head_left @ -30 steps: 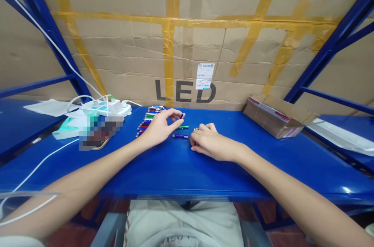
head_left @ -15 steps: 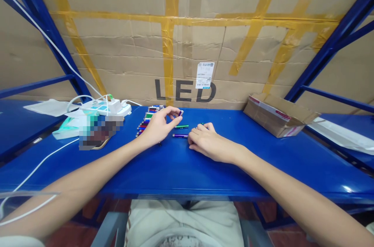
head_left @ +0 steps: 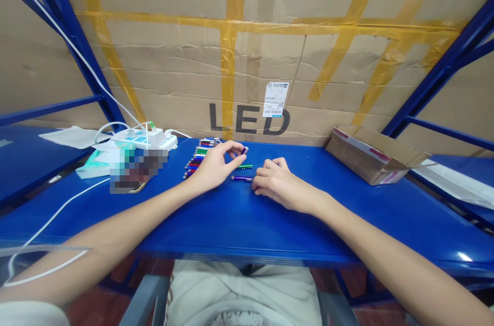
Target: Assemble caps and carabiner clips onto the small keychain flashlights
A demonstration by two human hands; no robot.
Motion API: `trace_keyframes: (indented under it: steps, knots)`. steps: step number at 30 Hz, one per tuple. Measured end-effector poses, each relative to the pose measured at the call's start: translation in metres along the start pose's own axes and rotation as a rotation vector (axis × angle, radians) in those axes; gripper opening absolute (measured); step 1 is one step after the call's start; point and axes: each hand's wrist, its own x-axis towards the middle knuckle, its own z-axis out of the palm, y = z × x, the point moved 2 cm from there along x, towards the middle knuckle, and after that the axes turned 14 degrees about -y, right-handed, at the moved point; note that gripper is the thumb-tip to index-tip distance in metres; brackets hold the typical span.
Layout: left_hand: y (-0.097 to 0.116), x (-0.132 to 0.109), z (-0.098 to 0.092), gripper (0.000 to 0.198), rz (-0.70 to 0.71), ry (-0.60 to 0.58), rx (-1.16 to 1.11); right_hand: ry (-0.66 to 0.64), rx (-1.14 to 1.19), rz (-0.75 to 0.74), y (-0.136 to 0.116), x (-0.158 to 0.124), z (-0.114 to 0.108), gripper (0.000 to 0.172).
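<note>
My left hand (head_left: pixel 216 166) pinches a small purple pen-shaped piece (head_left: pixel 244 150) between thumb and fingertips, just above the blue table (head_left: pixel 239 218). My right hand (head_left: pixel 276 184) rests curled on the table, its fingers closed; what they hold is hidden. Between the two hands lie a green pen light (head_left: pixel 245 166) and a purple pen light (head_left: pixel 241 178). Left of my left hand, a row of several coloured pen lights (head_left: pixel 197 155) lies side by side.
A white power strip (head_left: pixel 141 138) with cables sits at the back left beside white and teal packets (head_left: pixel 96 159). An open cardboard box (head_left: pixel 372 154) stands at the back right. A taped cardboard wall marked LED (head_left: pixel 249 120) closes the back. Blue rack posts flank both sides.
The view has shifted slightly. My left hand keeps its pinch on the small purple piece, and my right hand has curled a little tighter beside the purple pen light.
</note>
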Motion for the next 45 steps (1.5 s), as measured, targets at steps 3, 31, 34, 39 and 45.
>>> trace_keyframes:
  steps: [3, 31, 34, 39, 45]
  knots:
    - [0.001, 0.0, 0.001, 0.027, 0.018, -0.004, 0.001, -0.017, 0.012, 0.01, -0.001, -0.001, -0.002, 0.019]
    - [-0.008, -0.002, 0.005, 0.032, 0.01, -0.062, -0.118, 0.352, 0.473, 0.137, 0.045, -0.012, -0.014, 0.017]
    - [-0.006, -0.003, 0.007, 0.034, -0.013, -0.087, -0.149, 0.488, 0.591, 0.151, 0.054, -0.013, -0.013, 0.021]
    - [0.003, -0.006, 0.01, 0.031, 0.001, -0.157, -0.16, 0.548, 0.816, 0.052, 0.049, -0.009, -0.011, 0.025]
    - [0.012, -0.01, 0.016, 0.026, 0.037, -0.233, -0.155, 0.531, 0.898, 0.031, 0.04, -0.005, -0.011, 0.026]
